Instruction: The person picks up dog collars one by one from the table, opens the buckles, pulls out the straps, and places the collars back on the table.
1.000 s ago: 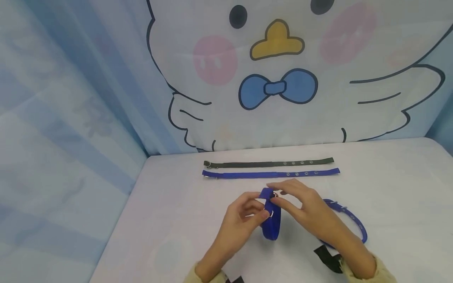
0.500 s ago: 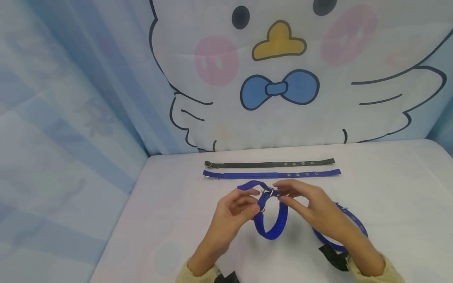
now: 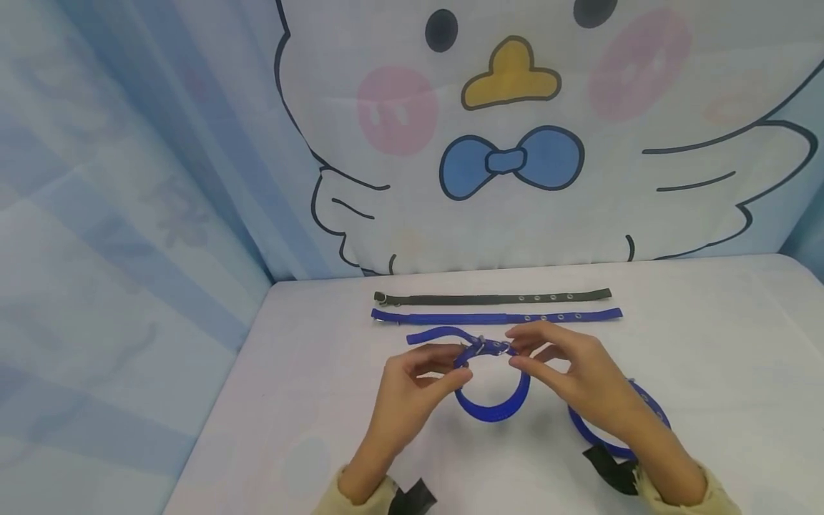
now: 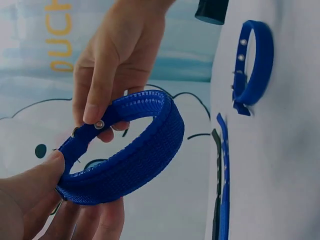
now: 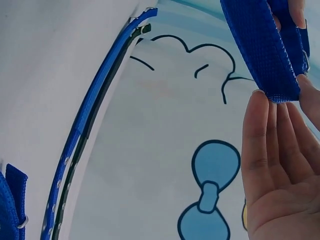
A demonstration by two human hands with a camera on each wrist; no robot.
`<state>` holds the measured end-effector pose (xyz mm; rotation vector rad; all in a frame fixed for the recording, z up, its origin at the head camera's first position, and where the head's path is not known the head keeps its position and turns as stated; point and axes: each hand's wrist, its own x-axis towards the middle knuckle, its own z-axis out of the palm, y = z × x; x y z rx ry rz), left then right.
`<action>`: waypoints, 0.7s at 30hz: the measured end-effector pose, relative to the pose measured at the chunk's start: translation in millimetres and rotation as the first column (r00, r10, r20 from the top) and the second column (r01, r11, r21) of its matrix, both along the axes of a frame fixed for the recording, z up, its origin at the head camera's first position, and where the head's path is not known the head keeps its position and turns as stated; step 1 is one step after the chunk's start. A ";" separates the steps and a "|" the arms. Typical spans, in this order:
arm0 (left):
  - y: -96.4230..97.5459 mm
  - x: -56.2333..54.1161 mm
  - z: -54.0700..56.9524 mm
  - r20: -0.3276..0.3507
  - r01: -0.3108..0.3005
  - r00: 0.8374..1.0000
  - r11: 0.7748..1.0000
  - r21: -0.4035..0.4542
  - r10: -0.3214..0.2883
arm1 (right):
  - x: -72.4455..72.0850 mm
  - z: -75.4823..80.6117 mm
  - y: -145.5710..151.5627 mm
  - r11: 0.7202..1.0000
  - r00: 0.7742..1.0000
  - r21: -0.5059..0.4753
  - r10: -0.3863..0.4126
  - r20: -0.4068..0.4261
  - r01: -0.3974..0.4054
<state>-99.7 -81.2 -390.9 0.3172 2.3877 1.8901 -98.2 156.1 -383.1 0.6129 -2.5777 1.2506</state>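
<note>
A blue pet collar point(image 3: 492, 413), buckled into a loop, is held up above the table between both hands. My left hand point(image 3: 402, 400) pinches its left side near the buckle, thumb in front and fingers behind. The strap's loose end sticks out to the left above that hand. My right hand point(image 3: 569, 368) pinches the opposite side by the eyelets, thumb and fingertips on the band. In the left wrist view the collar point(image 4: 135, 165) shows its padded woven band, with a metal eyelet beside the right thumb.
A second looped blue collar point(image 3: 601, 443) lies on the white table point(image 3: 309, 400), partly behind the right forearm. Farther back, a dark green collar point(image 3: 450, 300) and a blue collar point(image 3: 450, 319) lie straight and parallel. A printed cloth point(image 3: 515, 229) hangs behind.
The held collar has turned from nearly edge-on to show its open ring, its loose end swinging left. My left hand has moved left and my right hand slightly right.
</note>
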 end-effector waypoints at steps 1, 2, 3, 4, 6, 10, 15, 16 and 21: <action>-0.1 0.0 0.8 -0.003 -0.007 1.000 1.000 -0.004 0.007 | -0.1 0.4 -0.1 1.000 1.000 0.001 -0.009 -0.010 0.009; -0.2 -0.2 1.4 -0.006 -0.014 1.000 1.000 -0.008 0.014 | 0.0 1.0 0.0 1.000 1.000 -0.001 -0.015 -0.018 0.015; -0.4 -0.3 1.8 -0.010 -0.020 1.000 1.000 -0.013 0.020 | -0.1 1.4 -0.2 1.000 1.000 -0.001 -0.021 -0.022 0.021; -0.6 -0.1 2.6 -0.013 -0.026 1.000 1.000 -0.014 0.026 | 0.0 1.9 -0.3 1.000 1.000 -0.003 -0.024 -0.018 0.024; -0.8 0.2 3.5 -0.017 -0.030 0.999 1.000 -0.010 0.029 | 0.1 2.3 -0.6 1.000 1.000 -0.002 -0.028 -0.006 0.028; -1.6 1.1 3.9 -0.033 -0.033 0.999 0.999 -0.010 0.032 | -0.2 1.4 -0.9 1.000 0.999 -0.005 -0.028 0.026 0.028; -4.0 1.8 3.5 -0.036 -0.060 0.998 0.998 -0.018 0.059 | -1.8 -1.0 -0.8 1.000 0.998 -0.008 -0.027 0.050 0.027; -4.2 1.8 3.6 -0.036 -0.064 0.997 0.998 -0.017 0.063 | -1.9 -1.1 -0.6 1.000 0.998 -0.006 -0.029 0.049 0.029; -3.5 0.7 4.1 -0.040 -0.066 0.997 0.998 0.009 0.067 | -1.8 1.1 1.7 0.999 0.998 0.005 -0.040 0.052 0.040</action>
